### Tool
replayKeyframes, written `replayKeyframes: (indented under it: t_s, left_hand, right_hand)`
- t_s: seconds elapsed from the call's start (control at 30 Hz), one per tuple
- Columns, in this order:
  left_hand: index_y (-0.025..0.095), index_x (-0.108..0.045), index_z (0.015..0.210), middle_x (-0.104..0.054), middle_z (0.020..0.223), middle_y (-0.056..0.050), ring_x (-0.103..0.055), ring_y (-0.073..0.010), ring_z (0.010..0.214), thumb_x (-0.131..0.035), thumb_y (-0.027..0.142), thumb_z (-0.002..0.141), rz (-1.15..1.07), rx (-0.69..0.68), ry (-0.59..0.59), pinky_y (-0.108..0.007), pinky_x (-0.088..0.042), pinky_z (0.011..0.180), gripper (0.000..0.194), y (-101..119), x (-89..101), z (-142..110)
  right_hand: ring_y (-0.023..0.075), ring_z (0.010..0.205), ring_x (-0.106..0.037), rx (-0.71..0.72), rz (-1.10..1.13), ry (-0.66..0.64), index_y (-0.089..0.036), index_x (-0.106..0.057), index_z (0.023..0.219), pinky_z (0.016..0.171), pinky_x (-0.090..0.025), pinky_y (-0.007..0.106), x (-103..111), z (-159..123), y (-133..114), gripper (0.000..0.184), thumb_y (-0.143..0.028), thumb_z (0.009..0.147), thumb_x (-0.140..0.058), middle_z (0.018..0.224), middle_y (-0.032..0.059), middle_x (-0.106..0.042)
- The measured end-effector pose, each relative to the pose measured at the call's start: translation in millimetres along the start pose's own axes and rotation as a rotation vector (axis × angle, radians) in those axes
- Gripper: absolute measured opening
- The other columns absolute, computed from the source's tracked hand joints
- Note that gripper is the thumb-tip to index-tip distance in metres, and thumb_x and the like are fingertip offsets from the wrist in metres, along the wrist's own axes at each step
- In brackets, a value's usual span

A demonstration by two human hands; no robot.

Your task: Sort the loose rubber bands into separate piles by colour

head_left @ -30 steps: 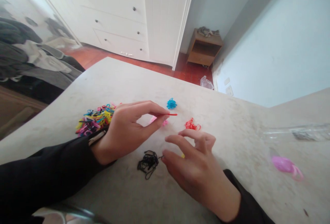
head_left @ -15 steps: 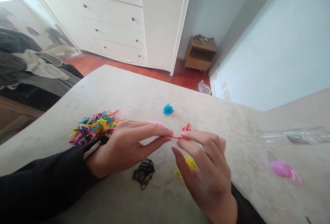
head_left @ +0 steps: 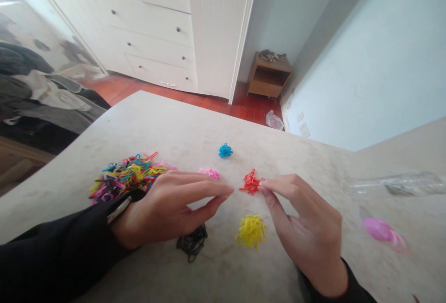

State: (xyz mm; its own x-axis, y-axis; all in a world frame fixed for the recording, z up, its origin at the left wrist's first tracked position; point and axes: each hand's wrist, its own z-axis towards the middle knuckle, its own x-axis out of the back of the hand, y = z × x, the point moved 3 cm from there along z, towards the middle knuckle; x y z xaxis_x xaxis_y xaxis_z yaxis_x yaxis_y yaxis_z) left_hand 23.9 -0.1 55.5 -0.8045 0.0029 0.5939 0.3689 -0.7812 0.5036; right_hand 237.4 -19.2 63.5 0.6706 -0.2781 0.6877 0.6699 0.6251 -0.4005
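Note:
My left hand (head_left: pixel 174 200) hovers over the table with thumb and fingertips pinched together; nothing shows between them. My right hand (head_left: pixel 306 228) pinches a red rubber band (head_left: pixel 261 181) at the right edge of a small red pile of rubber bands (head_left: pixel 250 183). Below that pile lies a yellow pile (head_left: pixel 251 231). A black pile (head_left: pixel 192 243) is partly covered by my left hand, and a pink pile (head_left: pixel 210 173) sits just beyond it. Farther back is a blue pile (head_left: pixel 226 150). A large mixed heap of coloured bands (head_left: pixel 128 175) lies behind my left wrist.
On the right of the pale table (head_left: pixel 181 121) lie a clear plastic bottle-like item (head_left: pixel 397 185) and a pink item with loops (head_left: pixel 383 231). Past the table stand a white cabinet (head_left: pixel 149 29) and a small wooden nightstand (head_left: pixel 270 76). Clothes (head_left: pixel 52 94) are heaped at the left.
My right hand has moved right, away from my left fingertips, to the red pile. The red band stretched between both hands is no longer there. The yellow and pink piles are more exposed.

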Motion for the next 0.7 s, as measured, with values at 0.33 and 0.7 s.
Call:
replayKeyframes:
  t_s: [0.33, 0.7]
  left_hand:
    - [0.025, -0.067, 0.120, -0.079, 0.108, -0.003, -0.077, -0.0166, 0.095, -0.062, -0.001, 0.084, 0.053, 0.024, 0.083, -0.025, -0.065, 0.086, 0.045, -0.2, 10.0, -2.2]
    - [0.024, -0.046, 0.072, -0.046, 0.064, 0.004, -0.054, -0.0109, 0.057, -0.065, 0.000, 0.079, -0.029, 0.094, 0.204, -0.026, -0.053, 0.048, 0.031, -17.8, 8.2, -7.2]
  right_hand:
    - [0.0170, 0.078, -0.071, -0.152, -0.062, -0.078, -0.021, -0.067, 0.096, 0.073, -0.057, 0.028, -15.6, -3.4, 36.7, 0.011, -0.012, 0.090, -0.065, 0.086, 0.0019, -0.074]
    - [0.0124, 0.065, -0.054, -0.274, 0.027, -0.058, -0.021, -0.052, 0.076, 0.063, -0.044, 0.026, -12.2, 0.0, 51.5, 0.019, -0.013, 0.092, -0.059, 0.069, -0.0027, -0.054]
